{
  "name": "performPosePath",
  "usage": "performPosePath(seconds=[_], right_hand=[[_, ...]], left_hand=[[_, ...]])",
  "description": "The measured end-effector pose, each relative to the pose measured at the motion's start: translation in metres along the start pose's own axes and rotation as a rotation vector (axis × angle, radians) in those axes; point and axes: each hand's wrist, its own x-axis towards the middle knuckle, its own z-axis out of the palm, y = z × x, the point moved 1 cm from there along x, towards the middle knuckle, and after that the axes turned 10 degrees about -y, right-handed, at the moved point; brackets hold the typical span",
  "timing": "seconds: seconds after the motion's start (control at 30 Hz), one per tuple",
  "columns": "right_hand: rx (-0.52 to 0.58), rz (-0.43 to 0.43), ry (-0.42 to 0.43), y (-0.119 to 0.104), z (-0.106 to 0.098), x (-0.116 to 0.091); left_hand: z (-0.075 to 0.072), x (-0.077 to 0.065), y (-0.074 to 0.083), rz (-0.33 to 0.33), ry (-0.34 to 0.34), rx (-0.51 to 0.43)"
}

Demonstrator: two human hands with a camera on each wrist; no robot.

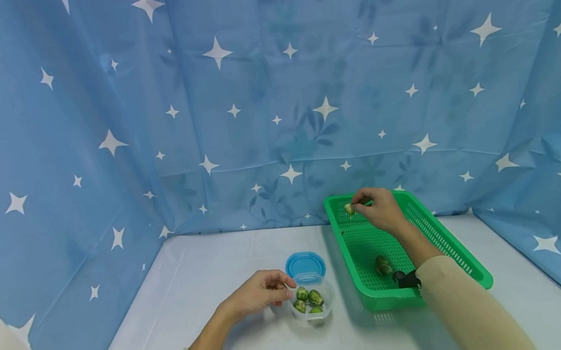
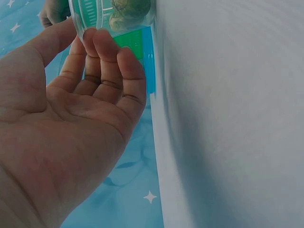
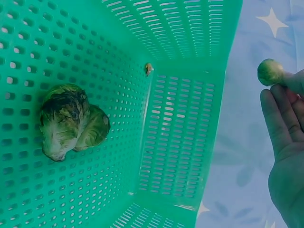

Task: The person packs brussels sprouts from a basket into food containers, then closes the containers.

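My right hand [image 1: 379, 209] is raised over the far end of a green plastic basket [image 1: 347, 261], pinching a small Brussels sprout [image 3: 270, 72] between thumb and fingertips. Two more sprouts [image 3: 71, 121] lie against each other on the basket floor, one with dark outer leaves. At the left, my left hand [image 1: 261, 291] grips the rim of a clear round plastic container [image 1: 329, 303] with curled fingers and thumb. Inside it sit several Brussels sprouts [image 1: 315, 298]. Just behind the container is a blue lid [image 1: 305, 264], flat on the white table.
A small brownish scrap [image 3: 148, 69] rests in a basket corner. The white-covered table [image 1: 207, 269] meets a blue star-patterned curtain [image 1: 254, 143] at the back and sides. Basket walls rise between the right hand and the container.
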Motion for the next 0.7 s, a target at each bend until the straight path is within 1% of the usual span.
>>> performPosePath(seconds=[0.37,0.53,0.7], right_hand=[[0.041,-0.030,0.029,-0.008,-0.003,0.003],[0.042,-0.064,0.053,-0.011,-0.004,0.006],[0.073,-0.099,0.076,-0.016,-0.007,0.008]], left_hand=[[-0.001,0.000,-0.001,0.002,0.002,0.000],[0.000,-0.001,0.001,0.002,0.007,0.001],[0.000,-0.001,0.001,0.002,0.004,-0.005]])
